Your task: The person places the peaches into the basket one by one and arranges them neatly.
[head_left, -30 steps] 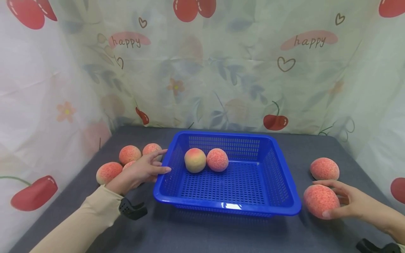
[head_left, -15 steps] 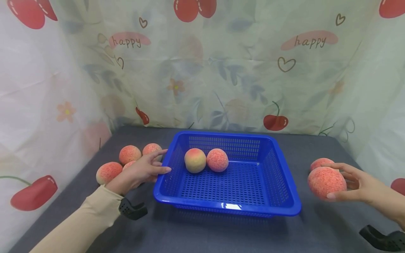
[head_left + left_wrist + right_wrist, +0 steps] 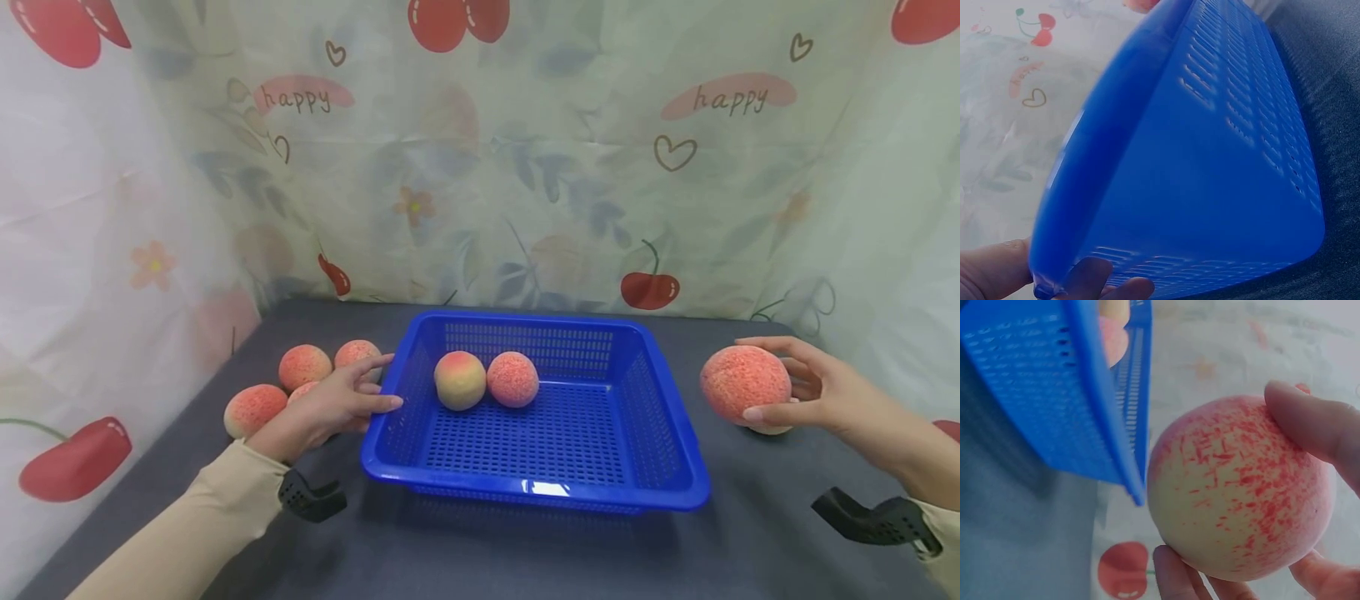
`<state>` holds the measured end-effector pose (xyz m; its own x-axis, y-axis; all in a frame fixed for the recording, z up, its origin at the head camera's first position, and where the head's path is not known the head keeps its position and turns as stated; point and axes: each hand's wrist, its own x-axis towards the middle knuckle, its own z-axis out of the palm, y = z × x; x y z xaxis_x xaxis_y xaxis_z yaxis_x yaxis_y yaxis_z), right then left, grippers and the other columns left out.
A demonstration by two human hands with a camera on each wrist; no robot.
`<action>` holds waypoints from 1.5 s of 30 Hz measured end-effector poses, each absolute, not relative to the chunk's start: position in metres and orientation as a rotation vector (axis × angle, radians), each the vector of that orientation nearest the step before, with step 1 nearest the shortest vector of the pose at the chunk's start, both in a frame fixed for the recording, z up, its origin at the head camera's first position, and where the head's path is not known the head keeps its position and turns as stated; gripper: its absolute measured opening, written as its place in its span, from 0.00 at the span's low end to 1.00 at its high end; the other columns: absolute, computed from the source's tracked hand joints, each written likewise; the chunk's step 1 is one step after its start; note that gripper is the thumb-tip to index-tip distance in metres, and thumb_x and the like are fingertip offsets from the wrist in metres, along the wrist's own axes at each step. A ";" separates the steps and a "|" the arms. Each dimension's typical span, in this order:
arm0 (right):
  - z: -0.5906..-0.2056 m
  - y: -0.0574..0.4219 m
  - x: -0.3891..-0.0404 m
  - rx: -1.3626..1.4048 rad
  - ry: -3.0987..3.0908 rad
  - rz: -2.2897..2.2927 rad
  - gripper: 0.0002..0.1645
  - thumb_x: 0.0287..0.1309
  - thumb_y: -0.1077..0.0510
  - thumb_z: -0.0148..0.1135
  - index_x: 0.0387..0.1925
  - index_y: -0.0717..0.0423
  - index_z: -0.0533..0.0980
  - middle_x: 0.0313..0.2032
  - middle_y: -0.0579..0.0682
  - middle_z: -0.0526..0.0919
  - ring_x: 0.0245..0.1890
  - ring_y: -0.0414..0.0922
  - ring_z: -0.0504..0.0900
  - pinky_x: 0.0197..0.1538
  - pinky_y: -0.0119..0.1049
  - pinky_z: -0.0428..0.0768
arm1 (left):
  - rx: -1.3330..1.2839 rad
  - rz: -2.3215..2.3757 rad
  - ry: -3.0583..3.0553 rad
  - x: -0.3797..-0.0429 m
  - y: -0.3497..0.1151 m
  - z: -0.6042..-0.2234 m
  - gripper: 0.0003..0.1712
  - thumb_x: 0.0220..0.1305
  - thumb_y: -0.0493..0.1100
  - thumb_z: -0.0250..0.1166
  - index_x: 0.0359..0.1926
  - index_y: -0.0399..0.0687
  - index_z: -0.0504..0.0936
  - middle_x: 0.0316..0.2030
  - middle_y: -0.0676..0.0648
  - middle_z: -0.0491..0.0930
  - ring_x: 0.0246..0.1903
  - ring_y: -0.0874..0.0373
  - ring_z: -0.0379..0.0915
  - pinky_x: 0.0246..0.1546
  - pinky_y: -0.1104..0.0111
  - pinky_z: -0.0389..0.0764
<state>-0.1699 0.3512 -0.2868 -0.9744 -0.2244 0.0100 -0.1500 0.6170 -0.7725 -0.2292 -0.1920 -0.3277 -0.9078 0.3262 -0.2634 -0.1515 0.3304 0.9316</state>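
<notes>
In the head view, my left hand (image 3: pixel 333 410) grips the left rim of a blue plastic basket (image 3: pixel 480 490). The left wrist view shows the thumb on one side of that rim (image 3: pixel 1088 156) and fingertips on the other. My right hand (image 3: pixel 843 396) holds a speckled pink peach (image 3: pixel 742 385), raised beside the basket's right side. Seen from the right wrist, the peach (image 3: pixel 1241 494) is pale yellow with red flecks, held between thumb and fingers. Inside the basket, towards its left, sit a yellow-pink peach (image 3: pixel 460 382) and a pink peach (image 3: pixel 513 380) side by side.
Several peaches (image 3: pixel 305 367) lie left of the basket, partly hidden behind my left hand. Another peach (image 3: pixel 772 430) is mostly hidden behind the one I hold. A printed curtain (image 3: pixel 487 233) surrounds the dark tabletop (image 3: pixel 480 558) at the back and sides.
My right hand has lifted the peach from beside the basket's front right corner, moving it up and away from me, now slightly leftward. The left hand and basket stay put.
</notes>
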 end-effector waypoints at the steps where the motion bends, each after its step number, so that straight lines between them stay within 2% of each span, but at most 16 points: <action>1: -0.285 0.348 -0.172 -0.333 2.742 -1.326 0.42 0.59 0.60 0.66 0.69 0.42 0.57 0.50 0.32 0.77 0.48 0.27 0.77 0.40 0.35 0.81 | 0.155 1.604 2.195 -0.229 -0.192 -0.328 0.45 0.67 0.40 0.63 0.76 0.46 0.46 0.60 0.28 0.71 0.47 0.45 0.82 0.45 0.52 0.83; 7: -0.270 0.328 -0.183 -0.338 2.707 -1.387 0.41 0.60 0.57 0.65 0.69 0.39 0.56 0.61 0.41 0.68 0.51 0.26 0.76 0.43 0.34 0.81 | 0.162 1.619 2.176 -0.230 -0.193 -0.329 0.45 0.67 0.40 0.62 0.76 0.46 0.46 0.60 0.28 0.72 0.47 0.45 0.82 0.44 0.52 0.84; 10: -0.263 0.319 -0.189 -0.329 2.698 -1.393 0.39 0.61 0.55 0.65 0.68 0.38 0.56 0.63 0.43 0.65 0.51 0.26 0.76 0.44 0.33 0.80 | 0.163 1.620 2.178 -0.230 -0.193 -0.330 0.45 0.67 0.40 0.62 0.76 0.46 0.46 0.60 0.28 0.72 0.47 0.45 0.82 0.44 0.52 0.84; 14: -0.259 0.303 -0.197 -0.358 2.696 -1.427 0.37 0.60 0.55 0.65 0.67 0.41 0.58 0.61 0.44 0.67 0.49 0.30 0.79 0.45 0.32 0.80 | 0.164 1.628 2.169 -0.230 -0.193 -0.329 0.45 0.67 0.40 0.62 0.76 0.46 0.45 0.60 0.28 0.71 0.47 0.44 0.82 0.44 0.52 0.84; 17: -0.257 0.291 -0.203 -0.385 2.669 -1.471 0.37 0.61 0.55 0.65 0.67 0.44 0.58 0.64 0.48 0.66 0.49 0.33 0.79 0.47 0.30 0.80 | 0.164 1.631 2.162 -0.230 -0.193 -0.329 0.45 0.66 0.39 0.62 0.76 0.46 0.45 0.60 0.27 0.71 0.47 0.44 0.82 0.44 0.52 0.84; 21: -0.254 0.276 -0.210 -0.394 2.595 -1.535 0.39 0.61 0.55 0.65 0.69 0.46 0.57 0.70 0.54 0.58 0.50 0.34 0.79 0.48 0.27 0.80 | 0.156 1.625 2.171 -0.230 -0.193 -0.329 0.46 0.66 0.40 0.63 0.76 0.46 0.45 0.60 0.28 0.71 0.47 0.44 0.82 0.44 0.52 0.83; 29: -0.254 0.254 -0.228 -0.436 2.482 -1.668 0.38 0.57 0.59 0.68 0.65 0.48 0.60 0.66 0.57 0.59 0.50 0.36 0.79 0.50 0.28 0.80 | 0.153 1.622 2.175 -0.229 -0.191 -0.328 0.46 0.66 0.40 0.63 0.76 0.46 0.45 0.60 0.28 0.71 0.48 0.43 0.82 0.44 0.52 0.83; 34: -0.255 0.246 -0.237 -0.422 2.465 -1.667 0.42 0.57 0.58 0.69 0.68 0.50 0.57 0.61 0.59 0.60 0.50 0.38 0.79 0.50 0.29 0.81 | 0.161 1.616 2.181 -0.228 -0.191 -0.327 0.46 0.66 0.40 0.63 0.76 0.45 0.45 0.60 0.27 0.71 0.47 0.43 0.82 0.44 0.52 0.83; 45: -0.263 0.227 -0.257 -0.387 2.466 -1.537 0.46 0.52 0.56 0.73 0.68 0.55 0.57 0.62 0.64 0.60 0.55 0.51 0.75 0.52 0.36 0.81 | 0.150 1.614 2.189 -0.229 -0.192 -0.327 0.46 0.66 0.40 0.63 0.76 0.46 0.46 0.60 0.27 0.71 0.48 0.43 0.82 0.44 0.52 0.84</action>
<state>-0.2570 0.2268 -0.2629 -0.9436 -0.3289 -0.0385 -0.1103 0.4218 -0.9000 -0.2287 -0.1916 -0.3271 -0.9080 0.3252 -0.2640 -0.1560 0.3223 0.9337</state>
